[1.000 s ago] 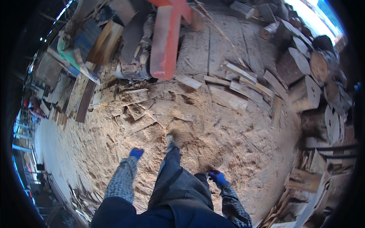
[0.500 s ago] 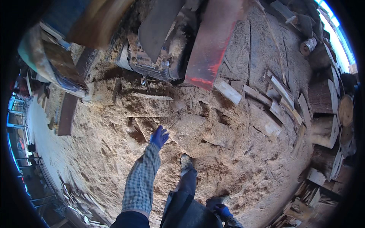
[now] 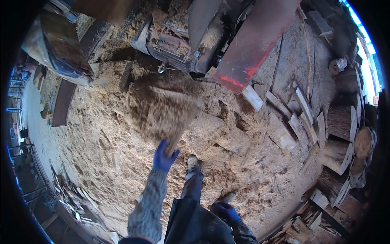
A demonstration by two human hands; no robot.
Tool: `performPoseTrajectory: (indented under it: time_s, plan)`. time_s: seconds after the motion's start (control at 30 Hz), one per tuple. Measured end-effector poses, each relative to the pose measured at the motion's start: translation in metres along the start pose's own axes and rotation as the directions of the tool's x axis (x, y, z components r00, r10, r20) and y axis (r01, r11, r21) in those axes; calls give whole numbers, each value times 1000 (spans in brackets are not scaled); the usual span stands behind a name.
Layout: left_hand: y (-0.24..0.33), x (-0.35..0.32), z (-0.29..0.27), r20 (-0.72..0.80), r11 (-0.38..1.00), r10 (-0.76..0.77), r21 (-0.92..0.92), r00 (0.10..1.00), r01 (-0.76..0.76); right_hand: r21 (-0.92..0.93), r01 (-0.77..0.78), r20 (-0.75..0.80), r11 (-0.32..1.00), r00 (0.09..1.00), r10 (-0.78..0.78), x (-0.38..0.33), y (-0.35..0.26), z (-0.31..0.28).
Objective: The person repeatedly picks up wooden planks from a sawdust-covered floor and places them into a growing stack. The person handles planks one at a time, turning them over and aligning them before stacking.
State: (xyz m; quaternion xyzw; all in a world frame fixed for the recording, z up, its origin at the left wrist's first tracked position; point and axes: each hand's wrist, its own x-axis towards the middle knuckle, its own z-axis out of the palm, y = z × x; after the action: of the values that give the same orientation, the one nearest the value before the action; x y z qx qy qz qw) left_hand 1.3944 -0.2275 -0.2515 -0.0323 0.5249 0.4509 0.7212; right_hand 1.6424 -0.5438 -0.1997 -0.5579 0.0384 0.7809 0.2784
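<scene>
My left hand (image 3: 164,158), in a blue-purple glove and a checked sleeve, reaches out over the sawdust-covered ground (image 3: 109,150). Its fingers are apart. Just past the fingertips spreads a brown, motion-smeared mass (image 3: 164,116) that looks like loose sawdust in the air. I cannot make out its exact form. My right hand (image 3: 226,212), gloved alike, is low beside the dark apron (image 3: 199,225) and near a boot tip; its fingers are not clear. Another dusty boot (image 3: 193,163) stands in the sawdust ahead.
A dust-covered motor (image 3: 170,53) sits ahead, beside a red-edged sloping metal chute (image 3: 256,46). Wood offcuts (image 3: 298,107) lie to the right, with stacked logs (image 3: 339,152) beyond. A curved rusty metal strip (image 3: 63,103) stands at the left, near more scraps (image 3: 79,203).
The brown mass has appeared ahead of my left hand, whose fingers have spread. My right hand has moved up and left. The view has shifted slightly.
</scene>
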Motion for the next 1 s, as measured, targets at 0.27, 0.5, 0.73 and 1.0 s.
performPoseTrajectory:
  time_s: [0.27, 0.5, 0.73, 1.0]
  plan:
    - [-42, -234, -11, 717, 17, 109, 691, 689, -722, 565, 65, 441, 822, 819, -367, -41, -116, 96]
    - [-123, -223, 34, 531, 688, -344, 703, 774, -177, 299, 576, -252, 761, 817, -519, -106, -118, 10]
    - [169, -59, 124, 664, -597, 332, 698, 670, -395, -138, 461, -426, 877, 772, -472, -55, -195, -60]
    - [401, 122, 314, 859, -797, 510, 489, 38, -355, -287, 456, -494, 843, 683, -538, -49, -233, -21]
